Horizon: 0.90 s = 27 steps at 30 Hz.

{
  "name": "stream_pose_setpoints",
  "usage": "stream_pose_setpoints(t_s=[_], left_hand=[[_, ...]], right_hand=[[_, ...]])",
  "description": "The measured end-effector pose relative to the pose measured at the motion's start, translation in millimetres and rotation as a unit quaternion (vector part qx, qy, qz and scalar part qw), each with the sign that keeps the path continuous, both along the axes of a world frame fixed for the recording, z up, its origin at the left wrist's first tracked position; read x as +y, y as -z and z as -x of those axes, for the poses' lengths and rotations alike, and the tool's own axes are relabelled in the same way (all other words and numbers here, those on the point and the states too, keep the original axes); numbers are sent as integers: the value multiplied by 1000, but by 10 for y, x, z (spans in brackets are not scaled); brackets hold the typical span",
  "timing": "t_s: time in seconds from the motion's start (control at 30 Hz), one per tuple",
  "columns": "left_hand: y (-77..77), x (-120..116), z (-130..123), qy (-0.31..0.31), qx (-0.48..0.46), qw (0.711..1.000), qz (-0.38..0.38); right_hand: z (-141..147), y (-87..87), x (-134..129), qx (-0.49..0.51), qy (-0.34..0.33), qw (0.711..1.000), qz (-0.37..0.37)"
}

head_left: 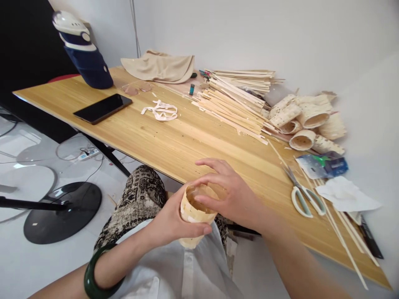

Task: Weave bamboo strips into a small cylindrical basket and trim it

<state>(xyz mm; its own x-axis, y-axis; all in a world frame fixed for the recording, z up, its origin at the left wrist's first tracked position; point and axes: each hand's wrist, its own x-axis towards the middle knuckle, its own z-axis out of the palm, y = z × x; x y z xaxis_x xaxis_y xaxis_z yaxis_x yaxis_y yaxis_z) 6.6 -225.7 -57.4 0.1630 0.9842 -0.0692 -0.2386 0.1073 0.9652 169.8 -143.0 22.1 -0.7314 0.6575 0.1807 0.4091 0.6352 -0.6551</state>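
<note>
My left hand (174, 220) is wrapped round a pale birch-bark cup (197, 214), holding it above my lap with its opening turned up. A lighter band runs round the upper part of the cup, and its wall looks layered. Over the opening is my right hand (229, 193), its fingers spread and curved. The right thumb tip reaches inside the rim, and another finger lies over the far rim. Whether those fingertips press on the bark I cannot tell.
Wood strips (233, 108) and birch-bark rolls (307, 120) lie along the wall. Scissors (304, 193), a blue packet (324, 166) and a white tissue (346, 193) are at right. A phone (103, 109), pale ribbon (162, 111), thread spool (191, 89) and blue bottle (89, 62) stand leftward on the table (187, 145).
</note>
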Motion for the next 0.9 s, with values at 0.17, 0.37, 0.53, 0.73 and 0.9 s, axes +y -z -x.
stream_pose_setpoints(t_s=[0.17,0.37,0.53,0.73,0.9], left_hand=[[-12,4,-23,4,27,999,-25],[-89,24,-38,0,13,999,-43],[-175,21,-62,30,15,997,-69],[-201,1,-67,54,48,991,-116],[-157,-23,-87,53,51,988,-138]], right_hand=[[75,69,-30,31,-29,999,7],[29,60,-96,84,-20,995,59],[-11,46,-172,79,-38,990,110],[-44,27,-237,100,-34,979,174],[-102,-23,-331,116,-18,972,204]])
